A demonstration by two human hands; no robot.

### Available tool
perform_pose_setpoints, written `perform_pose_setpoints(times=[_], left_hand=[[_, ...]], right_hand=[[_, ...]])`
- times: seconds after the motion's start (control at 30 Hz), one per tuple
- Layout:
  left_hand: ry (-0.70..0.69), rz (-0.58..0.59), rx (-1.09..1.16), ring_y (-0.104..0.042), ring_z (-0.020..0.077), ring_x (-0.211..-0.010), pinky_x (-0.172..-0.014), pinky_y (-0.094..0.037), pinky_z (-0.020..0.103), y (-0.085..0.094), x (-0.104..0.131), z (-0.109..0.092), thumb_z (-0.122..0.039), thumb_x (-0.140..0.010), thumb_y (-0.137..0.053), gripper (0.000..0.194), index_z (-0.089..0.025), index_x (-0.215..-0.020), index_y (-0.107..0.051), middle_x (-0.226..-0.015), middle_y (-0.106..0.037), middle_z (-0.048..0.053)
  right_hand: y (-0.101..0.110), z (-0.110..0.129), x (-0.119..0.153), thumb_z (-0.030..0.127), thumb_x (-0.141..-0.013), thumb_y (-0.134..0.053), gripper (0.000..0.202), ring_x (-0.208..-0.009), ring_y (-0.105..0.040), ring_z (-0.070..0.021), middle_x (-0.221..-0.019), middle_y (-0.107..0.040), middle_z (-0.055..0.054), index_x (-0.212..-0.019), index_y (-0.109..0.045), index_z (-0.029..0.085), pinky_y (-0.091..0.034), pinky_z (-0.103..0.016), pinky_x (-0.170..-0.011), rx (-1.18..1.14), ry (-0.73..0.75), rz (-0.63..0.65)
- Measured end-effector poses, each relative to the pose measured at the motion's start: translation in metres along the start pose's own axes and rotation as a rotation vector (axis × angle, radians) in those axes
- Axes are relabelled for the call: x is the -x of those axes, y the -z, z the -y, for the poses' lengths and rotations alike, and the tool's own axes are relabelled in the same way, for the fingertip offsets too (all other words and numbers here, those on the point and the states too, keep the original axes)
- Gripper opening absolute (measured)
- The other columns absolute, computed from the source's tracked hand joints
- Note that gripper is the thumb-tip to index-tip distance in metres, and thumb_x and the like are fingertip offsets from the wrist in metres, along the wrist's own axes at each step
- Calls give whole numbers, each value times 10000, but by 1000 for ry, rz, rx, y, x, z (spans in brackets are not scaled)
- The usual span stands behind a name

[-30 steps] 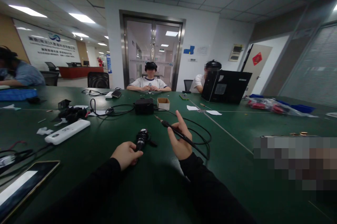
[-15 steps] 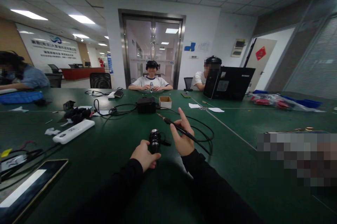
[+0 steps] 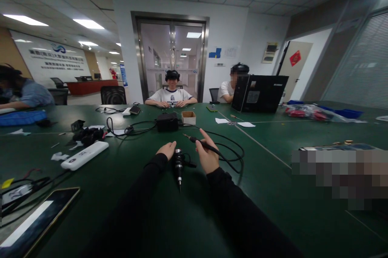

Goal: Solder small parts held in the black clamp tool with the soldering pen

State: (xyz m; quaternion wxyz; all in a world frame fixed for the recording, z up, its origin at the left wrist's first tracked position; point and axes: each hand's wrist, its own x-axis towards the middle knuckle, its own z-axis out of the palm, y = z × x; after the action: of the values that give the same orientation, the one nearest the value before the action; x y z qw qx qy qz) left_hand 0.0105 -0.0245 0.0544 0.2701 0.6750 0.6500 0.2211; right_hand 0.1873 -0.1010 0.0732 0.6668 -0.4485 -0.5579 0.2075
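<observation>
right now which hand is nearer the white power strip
Left. The left hand is right of the white power strip, beside the dark pointed tool; the right hand is farther right, past that tool, holding a slim corded tool.

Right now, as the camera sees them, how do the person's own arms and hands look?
The left sleeve and right sleeve are long and black, reaching about to the wrists, with no marking that I can see. The left hand and right hand wear no gloves.
</observation>
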Motion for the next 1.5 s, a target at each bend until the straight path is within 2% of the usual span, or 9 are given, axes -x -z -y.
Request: perform_pose_setpoints(times=[0.17,0.33,0.57,0.8,0.97,1.1,1.2,1.37,1.5], left_hand=[[-44,55,42,-644,244,-988,-880,-439,283,-10,-11,1,-419,-882,-391,410,-172,-799,-708,-1009,-735,113],[-69,-34,112,-627,205,-987,-890,-438,276,-15,-3,7,-362,-853,-453,291,-199,-928,-682,-1061,-711,64],[-146,-118,394,-648,164,-820,-818,-478,272,-28,0,21,-338,-830,-504,254,-204,-1005,-628,-868,-712,22],[-228,-124,492,-649,163,-807,-819,-480,284,-28,6,27,-361,-830,-509,275,-199,-1037,-590,-840,-699,22],[-257,-88,590,-648,168,-829,-833,-470,291,-28,7,28,-322,-801,-535,272,-188,-1035,-573,-855,-701,32],[-258,-118,634,-644,166,-801,-822,-462,295,-31,4,30,-266,-768,-553,259,-194,-1014,-589,-810,-698,14],[-257,-127,659,-642,167,-786,-822,-459,302,-33,3,31,-234,-750,-560,251,-199,-994,-604,-789,-697,8],[-280,-125,683,-646,169,-804,-841,-457,309,-33,2,34,-206,-746,-557,256,-208,-997,-610,-799,-698,6],[-285,-141,679,-651,163,-784,-812,-467,300,-34,1,36,-223,-760,-566,250,-211,-1007,-604,-813,-701,7]], right_hand=[[0,0,0,307,-820,-578,555,-588,-543,-123,-682,-550,37,-1355,-533,164,-494,-271,-628,2,-1,-17],[1,-3,3,325,-817,-591,423,-594,-568,-124,-738,-598,9,-1208,-644,173,-513,-263,-594,-31,2,6],[2,-5,6,282,-844,-570,173,-731,-629,-156,-883,-676,-42,-909,-705,196,-529,-278,-667,37,109,52],[3,15,11,233,-864,-540,157,-826,-633,-171,-861,-670,-40,-875,-693,199,-514,-300,-772,103,228,58],[3,18,5,237,-870,-542,156,-783,-624,-163,-871,-658,-44,-893,-688,188,-517,-288,-720,88,228,23],[4,13,1,252,-869,-549,157,-767,-625,-165,-869,-662,-42,-912,-689,194,-517,-294,-710,87,223,5],[10,13,4,238,-865,-547,146,-747,-627,-166,-834,-667,-37,-870,-688,199,-512,-295,-700,93,230,29],[23,19,17,181,-829,-562,122,-730,-625,-171,-773,-666,-30,-776,-669,205,-494,-293,-687,146,335,99],[22,19,26,169,-827,-549,131,-687,-616,-166,-733,-652,-23,-772,-661,209,-478,-289,-656,194,389,166]])
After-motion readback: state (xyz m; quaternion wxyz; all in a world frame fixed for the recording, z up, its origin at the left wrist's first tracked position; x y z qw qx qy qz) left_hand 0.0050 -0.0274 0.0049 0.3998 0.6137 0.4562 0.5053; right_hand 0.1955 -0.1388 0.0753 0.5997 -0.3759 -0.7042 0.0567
